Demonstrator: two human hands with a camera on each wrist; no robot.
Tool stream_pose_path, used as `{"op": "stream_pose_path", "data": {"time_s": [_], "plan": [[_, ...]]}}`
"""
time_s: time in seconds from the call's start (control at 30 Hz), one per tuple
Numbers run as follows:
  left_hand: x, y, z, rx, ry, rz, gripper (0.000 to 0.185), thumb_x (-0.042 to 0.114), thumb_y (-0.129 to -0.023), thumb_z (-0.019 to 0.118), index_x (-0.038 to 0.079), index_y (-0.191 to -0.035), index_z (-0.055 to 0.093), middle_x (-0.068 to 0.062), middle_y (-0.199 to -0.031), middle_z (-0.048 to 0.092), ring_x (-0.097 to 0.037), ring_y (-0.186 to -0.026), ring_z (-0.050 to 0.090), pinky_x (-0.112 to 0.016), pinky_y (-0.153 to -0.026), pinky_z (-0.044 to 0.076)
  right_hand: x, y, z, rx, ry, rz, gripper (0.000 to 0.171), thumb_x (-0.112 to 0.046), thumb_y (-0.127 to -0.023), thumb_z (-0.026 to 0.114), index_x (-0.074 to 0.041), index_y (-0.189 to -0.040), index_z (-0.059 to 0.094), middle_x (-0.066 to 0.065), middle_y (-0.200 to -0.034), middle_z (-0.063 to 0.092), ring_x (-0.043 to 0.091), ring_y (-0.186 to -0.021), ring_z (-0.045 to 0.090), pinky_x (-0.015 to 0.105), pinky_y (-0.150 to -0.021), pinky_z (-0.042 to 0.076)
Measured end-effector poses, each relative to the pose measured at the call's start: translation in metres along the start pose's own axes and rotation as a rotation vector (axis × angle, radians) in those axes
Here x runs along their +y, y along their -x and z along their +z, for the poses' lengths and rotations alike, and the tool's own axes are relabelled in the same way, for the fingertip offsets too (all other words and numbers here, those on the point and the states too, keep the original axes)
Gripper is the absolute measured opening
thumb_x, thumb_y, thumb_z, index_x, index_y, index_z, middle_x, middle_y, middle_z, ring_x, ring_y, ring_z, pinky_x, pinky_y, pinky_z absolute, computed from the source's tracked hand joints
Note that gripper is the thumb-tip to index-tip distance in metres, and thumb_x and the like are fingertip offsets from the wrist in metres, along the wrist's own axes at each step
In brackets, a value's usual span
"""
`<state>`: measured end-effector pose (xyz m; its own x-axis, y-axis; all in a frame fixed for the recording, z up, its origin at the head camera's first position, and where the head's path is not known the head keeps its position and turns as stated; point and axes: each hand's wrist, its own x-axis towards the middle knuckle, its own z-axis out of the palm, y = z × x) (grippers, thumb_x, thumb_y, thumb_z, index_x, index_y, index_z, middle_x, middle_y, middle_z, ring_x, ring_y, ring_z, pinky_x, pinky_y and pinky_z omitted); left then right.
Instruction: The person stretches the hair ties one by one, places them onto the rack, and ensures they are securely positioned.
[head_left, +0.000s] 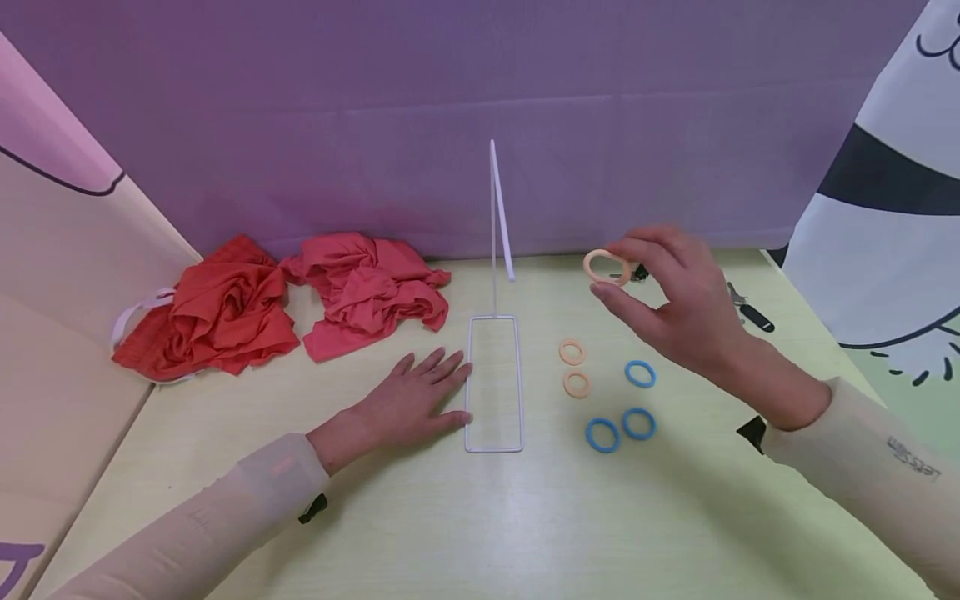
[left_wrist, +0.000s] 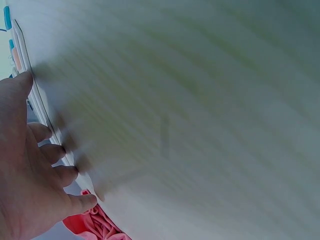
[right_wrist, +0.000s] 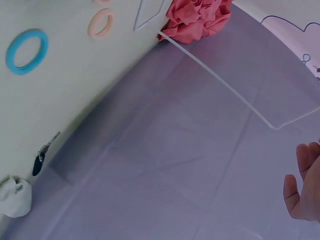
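Observation:
My right hand (head_left: 660,292) is raised above the table and pinches a peach ring (head_left: 607,267) between thumb and fingertips, right of the white wire stand (head_left: 493,250). The stand's upright rod rises from a rectangular wire base (head_left: 492,383). My left hand (head_left: 408,404) lies flat on the table, fingers straight, touching the base's left side; in the left wrist view the same left hand (left_wrist: 30,165) shows its fingers against the wire. Two peach rings (head_left: 573,367) and three blue rings (head_left: 626,408) lie on the table below my right hand. The right wrist view shows only the fingertips (right_wrist: 305,185).
Two crumpled red cloths (head_left: 285,304) lie at the back left by the purple backdrop (head_left: 420,108). A small black clip (head_left: 753,314) sits at the back right. Printed panels close in both sides of the pale green table (head_left: 525,517).

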<state>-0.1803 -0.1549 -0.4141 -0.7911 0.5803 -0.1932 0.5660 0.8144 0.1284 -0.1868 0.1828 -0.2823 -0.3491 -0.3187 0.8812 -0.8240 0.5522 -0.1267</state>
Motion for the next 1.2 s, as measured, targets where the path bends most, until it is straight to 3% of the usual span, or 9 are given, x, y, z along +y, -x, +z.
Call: {"op": "stream_pose_path", "data": {"time_s": [0.43, 0.87, 1.2], "plan": [[0.002, 0.0, -0.002, -0.008, 0.013, -0.005, 0.08, 0.066, -0.097, 0.045, 0.023, -0.161, 0.022, -0.001, -0.169, 0.018, -0.03, -0.157, 0.012, -0.064, -0.123, 0.015, -0.024, -0.014, -0.003, 0.086, -0.024, -0.111, 0.045, -0.043, -0.095, 0.066, 0.0, -0.105, 0.072, 0.016, -0.094, 0.068, 0.032, -0.087, 0.059, 0.042, -0.074, 0.036], [0.0, -0.001, 0.0, -0.01, -0.008, -0.013, 0.08, 0.067, -0.097, 0.044, 0.024, -0.161, 0.022, -0.001, -0.169, 0.018, -0.03, -0.157, 0.013, -0.063, -0.123, 0.015, -0.063, -0.038, 0.005, 0.212, -0.018, -0.315, 0.029, -0.034, -0.094, 0.069, -0.005, -0.097, 0.072, 0.01, -0.087, 0.066, 0.029, -0.073, 0.054, 0.047, -0.066, 0.034], [0.001, -0.001, -0.001, -0.02, -0.011, -0.015, 0.081, 0.068, -0.097, 0.044, 0.024, -0.161, 0.022, -0.001, -0.169, 0.018, -0.03, -0.157, 0.013, -0.064, -0.123, 0.015, -0.075, -0.05, 0.01, 0.217, 0.0, -0.39, 0.024, -0.03, -0.093, 0.071, -0.006, -0.097, 0.073, 0.008, -0.087, 0.064, 0.029, -0.072, 0.055, 0.047, -0.067, 0.036]]}}
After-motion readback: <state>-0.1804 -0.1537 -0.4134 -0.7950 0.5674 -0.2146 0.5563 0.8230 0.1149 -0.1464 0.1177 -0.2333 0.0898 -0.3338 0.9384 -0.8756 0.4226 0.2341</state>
